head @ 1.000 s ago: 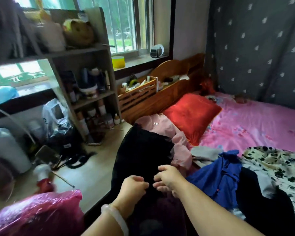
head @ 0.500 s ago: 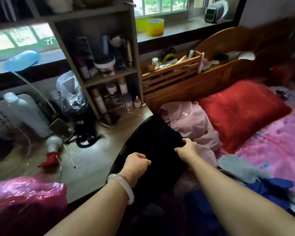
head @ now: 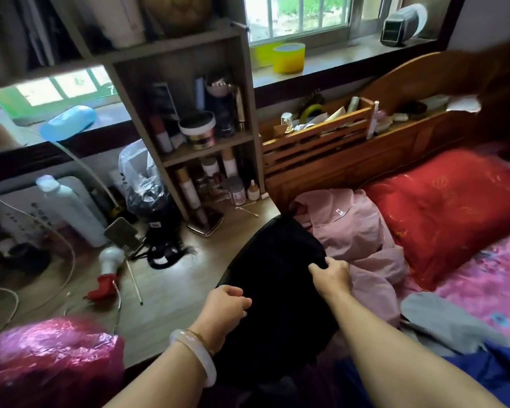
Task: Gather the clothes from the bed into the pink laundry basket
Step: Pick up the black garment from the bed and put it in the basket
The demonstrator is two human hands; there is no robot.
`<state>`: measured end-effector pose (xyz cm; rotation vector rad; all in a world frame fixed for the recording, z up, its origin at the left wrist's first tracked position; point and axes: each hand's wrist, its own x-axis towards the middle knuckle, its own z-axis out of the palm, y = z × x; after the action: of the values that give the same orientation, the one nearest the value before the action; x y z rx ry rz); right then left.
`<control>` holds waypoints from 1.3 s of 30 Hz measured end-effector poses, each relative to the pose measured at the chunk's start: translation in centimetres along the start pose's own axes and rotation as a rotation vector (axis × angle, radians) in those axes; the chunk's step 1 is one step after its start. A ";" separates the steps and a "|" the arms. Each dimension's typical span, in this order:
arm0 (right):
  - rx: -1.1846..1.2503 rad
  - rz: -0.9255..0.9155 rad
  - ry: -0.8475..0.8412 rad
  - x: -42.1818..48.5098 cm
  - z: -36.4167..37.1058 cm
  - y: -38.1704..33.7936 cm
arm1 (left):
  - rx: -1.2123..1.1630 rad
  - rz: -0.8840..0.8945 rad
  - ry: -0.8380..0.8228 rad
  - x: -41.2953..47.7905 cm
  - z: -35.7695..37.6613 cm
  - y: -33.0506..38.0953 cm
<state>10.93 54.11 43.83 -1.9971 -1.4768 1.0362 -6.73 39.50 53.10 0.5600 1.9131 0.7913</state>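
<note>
The left hand (head: pixel 228 307) and right hand (head: pixel 331 275) each gripped an edge of the black fabric garment (head: pixel 274 278), stretched beside the crumpled pale pink cotton shirt (head: pixel 357 231).

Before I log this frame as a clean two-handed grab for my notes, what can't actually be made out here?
Head view, the only one:
- Pink laundry basket: not identifiable; only a shiny pink plastic-covered mass shows, cut off by the lower left edge.
- Black garment: too dark to tell its type; its lower part is hidden behind both forearms.
- Left hand: fingers curl into the cloth, fingertips hidden.
- Blue garment: cut off at the bottom right corner.
</note>
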 end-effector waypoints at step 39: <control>0.720 0.085 -0.382 -31.5 -13.4 0.4 | 0.409 0.466 -0.590 -21.3 -2.1 -8.0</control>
<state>17.06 25.40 61.42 -1.3974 -0.9632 1.7543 0.27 19.14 60.78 1.3620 1.3989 0.4323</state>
